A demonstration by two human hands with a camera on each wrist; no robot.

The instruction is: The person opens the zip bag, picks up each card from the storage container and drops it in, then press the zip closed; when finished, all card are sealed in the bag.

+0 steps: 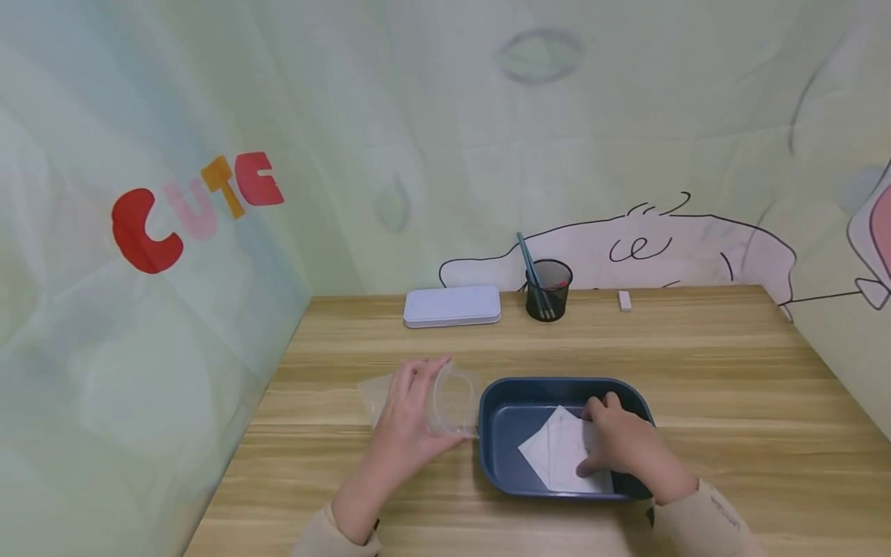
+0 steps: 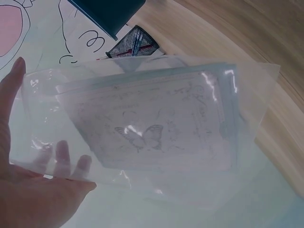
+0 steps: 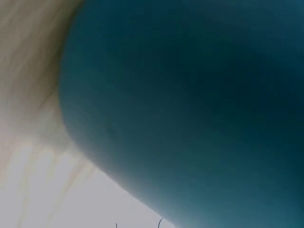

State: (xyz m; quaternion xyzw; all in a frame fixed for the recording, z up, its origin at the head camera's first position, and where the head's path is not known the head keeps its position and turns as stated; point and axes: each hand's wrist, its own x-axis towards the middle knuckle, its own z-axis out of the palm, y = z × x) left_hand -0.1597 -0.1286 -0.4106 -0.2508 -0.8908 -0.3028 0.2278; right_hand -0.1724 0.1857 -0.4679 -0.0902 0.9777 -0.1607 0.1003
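Observation:
My left hand [image 1: 411,414] holds a clear plastic bag [image 1: 455,398] just left of the dark blue bin [image 1: 496,473], with the bag's mouth spread towards the bin. In the left wrist view, pale printed sheets [image 2: 190,123], the top one with a butterfly, show inside the bag, and the left fingers [image 2: 62,154] are seen through the plastic. My right hand [image 1: 623,441] reaches into the bin and grips a few white paper pieces [image 1: 550,456] by their right side, thumb near and fingers far. The right wrist view shows only the bin's blue wall [image 3: 156,109] close up.
A white flat case [image 1: 452,306] lies along the table's back edge. Beside it stands a black mesh pen cup [image 1: 550,298] with blue pens or sticks, and further right lies a small white eraser-like block [image 1: 624,301]. Printed cloth [image 1: 334,155] hangs behind and to the left.

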